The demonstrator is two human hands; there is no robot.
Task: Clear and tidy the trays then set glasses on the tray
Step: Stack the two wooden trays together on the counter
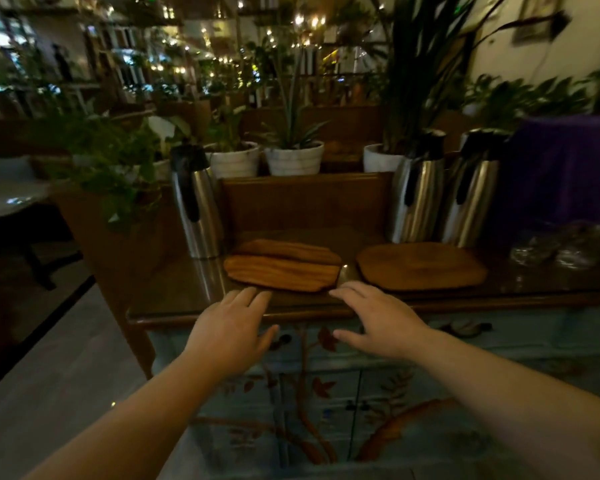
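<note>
Two flat wooden trays (282,270) lie stacked and offset on the sideboard top, left of centre. A third wooden tray (420,266) lies alone to their right. My left hand (230,328) hovers palm down just in front of the stacked trays, fingers spread, holding nothing. My right hand (378,322) hovers the same way near the gap between the stack and the single tray, fingers apart and empty. Blurred clear glasses (561,247) stand at the far right of the top.
One steel thermos jug (196,202) stands left of the trays and two steel jugs (440,192) behind the right tray. White plant pots (293,157) line the raised back ledge. A purple cloth (565,168) covers something at the right. The painted cabinet front (326,393) is below.
</note>
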